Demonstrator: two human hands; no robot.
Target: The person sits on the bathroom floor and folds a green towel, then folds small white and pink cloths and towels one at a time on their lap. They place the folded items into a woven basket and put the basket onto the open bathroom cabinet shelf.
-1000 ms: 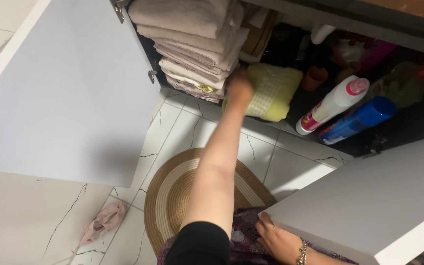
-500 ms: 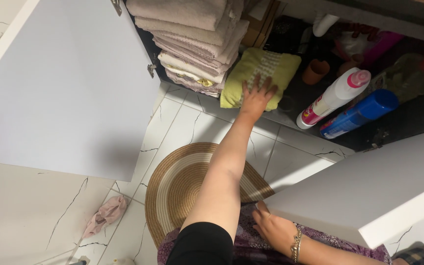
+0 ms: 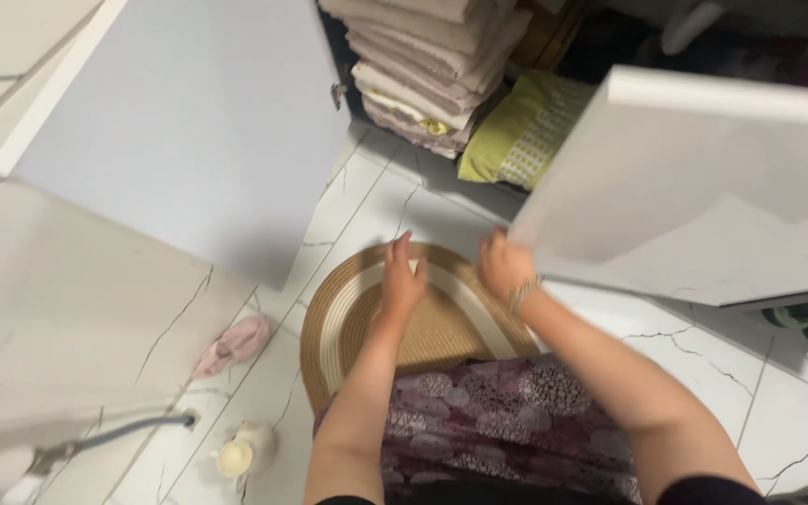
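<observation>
The largest things in view are the two white cabinet doors. The left door (image 3: 189, 122) stands swung wide open, and the right door (image 3: 703, 187) is angled partway across the opening, hiding most of the cupboard's right side. Inside, at the left, a tall stack of folded beige towels (image 3: 432, 56) rests just beside a folded yellow-green towel (image 3: 516, 131) that lies on the cupboard floor, its outer edge close to the sill. Below, on the white marble-look tile floor (image 3: 750, 374), a round woven mat (image 3: 423, 327) sits in front of the cabinet, and a crumpled pink cloth (image 3: 236, 344) lies well apart to the left.

The step in hand looks like the shutting of the cupboard. The right hand (image 3: 505, 265) is at the lower corner of the right door; whether its fingers wrap the edge or merely press it I cannot tell. The left hand (image 3: 402, 279) hovers over the mat with fingers loosely spread, empty, touching nothing.

The next move seems to call for a steady push on the right door, then a reach across for the left one — with care that the yellow-green towel's edge is not caught at the sill.
</observation>
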